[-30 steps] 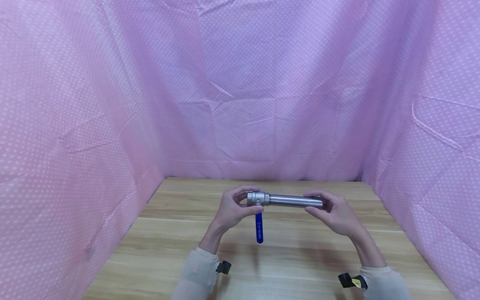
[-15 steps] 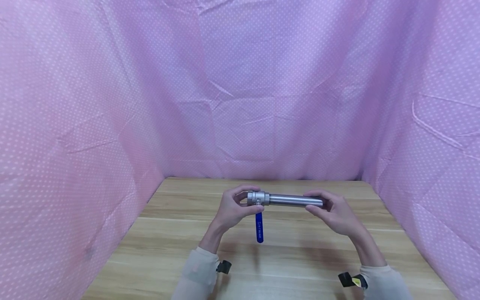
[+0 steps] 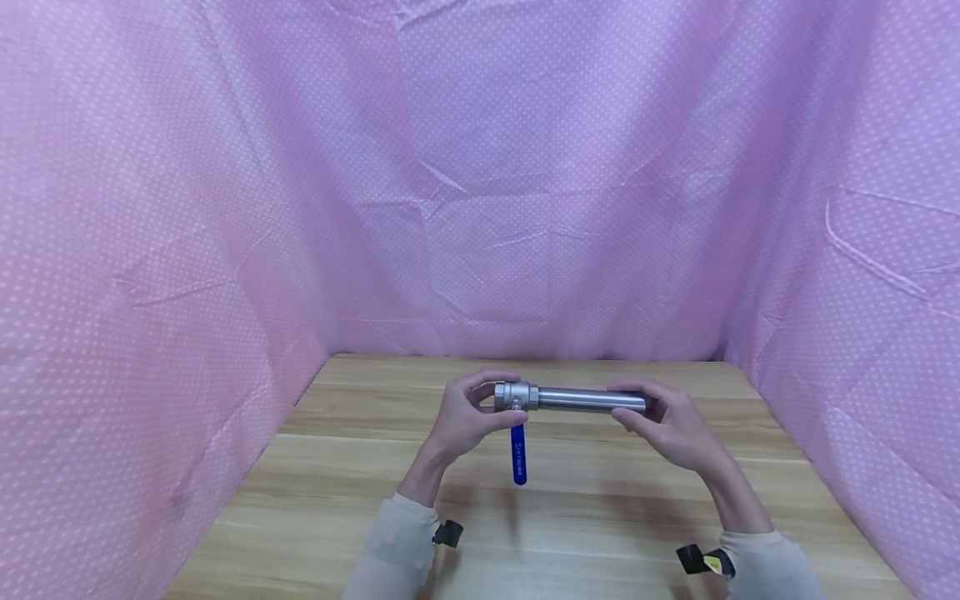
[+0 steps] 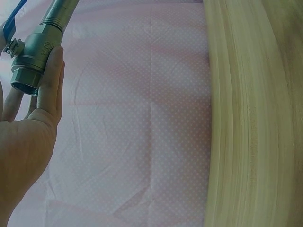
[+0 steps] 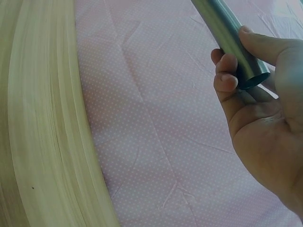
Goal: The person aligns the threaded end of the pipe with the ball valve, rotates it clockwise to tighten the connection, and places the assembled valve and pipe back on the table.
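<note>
My left hand [image 3: 462, 418] grips a silver ball valve [image 3: 514, 396] between thumb and fingers. The valve's blue lever handle [image 3: 519, 455] points down toward me. A straight steel pipe [image 3: 577, 400] runs rightward from the valve's right end, and its free end sits in my right hand [image 3: 679, 427], pinched by thumb and fingers. In the left wrist view, threads [image 4: 54, 22] show where the pipe meets the valve [image 4: 38, 51], and the valve's other end is an open hex socket. The right wrist view shows the pipe's hollow end [image 5: 254, 80] among the curled fingers.
Valve and pipe are held above a wood-grain table [image 3: 360, 467], their shadows falling on it. Pink dotted cloth [image 3: 487, 250] hangs at the back and on both sides of the table. A black wrist mount [image 3: 447, 534] sits at the left cuff, another [image 3: 693, 560] at the right.
The right thumb shifts very slightly along the pipe. Otherwise both hands, the valve and the pipe stay in place.
</note>
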Available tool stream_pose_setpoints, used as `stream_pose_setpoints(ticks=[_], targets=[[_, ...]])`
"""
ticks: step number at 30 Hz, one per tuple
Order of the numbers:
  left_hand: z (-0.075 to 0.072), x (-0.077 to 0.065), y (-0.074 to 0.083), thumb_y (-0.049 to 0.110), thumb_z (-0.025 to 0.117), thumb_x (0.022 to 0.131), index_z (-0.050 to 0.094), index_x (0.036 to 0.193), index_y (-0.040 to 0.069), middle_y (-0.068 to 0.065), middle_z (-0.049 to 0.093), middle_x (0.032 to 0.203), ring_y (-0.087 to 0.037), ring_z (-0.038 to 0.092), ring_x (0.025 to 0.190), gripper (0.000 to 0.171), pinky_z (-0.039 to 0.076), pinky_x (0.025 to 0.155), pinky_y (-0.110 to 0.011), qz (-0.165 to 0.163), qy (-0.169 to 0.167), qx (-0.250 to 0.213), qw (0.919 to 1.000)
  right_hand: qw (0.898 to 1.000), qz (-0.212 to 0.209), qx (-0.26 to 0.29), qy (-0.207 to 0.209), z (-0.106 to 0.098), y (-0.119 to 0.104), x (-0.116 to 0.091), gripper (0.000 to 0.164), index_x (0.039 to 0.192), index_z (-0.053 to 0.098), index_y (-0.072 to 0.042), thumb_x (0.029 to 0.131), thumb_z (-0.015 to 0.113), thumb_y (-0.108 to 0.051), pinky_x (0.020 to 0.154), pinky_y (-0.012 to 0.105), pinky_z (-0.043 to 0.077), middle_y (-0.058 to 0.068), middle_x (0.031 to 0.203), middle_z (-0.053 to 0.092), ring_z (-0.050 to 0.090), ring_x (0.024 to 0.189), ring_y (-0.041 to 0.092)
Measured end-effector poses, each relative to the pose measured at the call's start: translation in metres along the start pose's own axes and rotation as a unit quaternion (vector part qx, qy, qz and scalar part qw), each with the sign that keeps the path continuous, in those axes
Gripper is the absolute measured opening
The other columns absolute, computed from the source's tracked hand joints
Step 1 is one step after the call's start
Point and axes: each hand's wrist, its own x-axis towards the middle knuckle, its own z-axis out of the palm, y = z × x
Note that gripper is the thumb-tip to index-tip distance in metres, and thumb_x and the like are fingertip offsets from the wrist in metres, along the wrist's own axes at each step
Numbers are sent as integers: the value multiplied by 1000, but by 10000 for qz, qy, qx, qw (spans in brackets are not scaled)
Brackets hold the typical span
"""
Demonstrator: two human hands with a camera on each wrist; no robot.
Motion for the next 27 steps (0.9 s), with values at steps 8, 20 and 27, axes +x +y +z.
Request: stream_pose_setpoints(ticks=[8,20,27], targets=[[0,0,1,1,93,88,69,144,-3,-21,71,141,-24,78,117,62,73,94,-36,-54,-1,29,10000,9999,-76,61,36,0,2,0,41,134,73,-4,96,82,9,57,23,59,-4,105,77,67,76,1],[0,0,1,0,93,88,73,142,3,-22,70,141,-24,78,115,58,73,95,-35,-122,3,13,9999,9998,117,-162,39,0,-1,0,36,135,74,-8,100,82,0,58,23,60,9,103,75,65,75,2],[-1,1,1,-1,92,88,71,143,-2,-23,70,141,-22,78,116,59,72,96,-36,-116,-24,-3,9999,9996,88,-248,83,0,-2,0,32,132,76,-8,102,79,2,54,23,55,-4,96,72,61,71,1]])
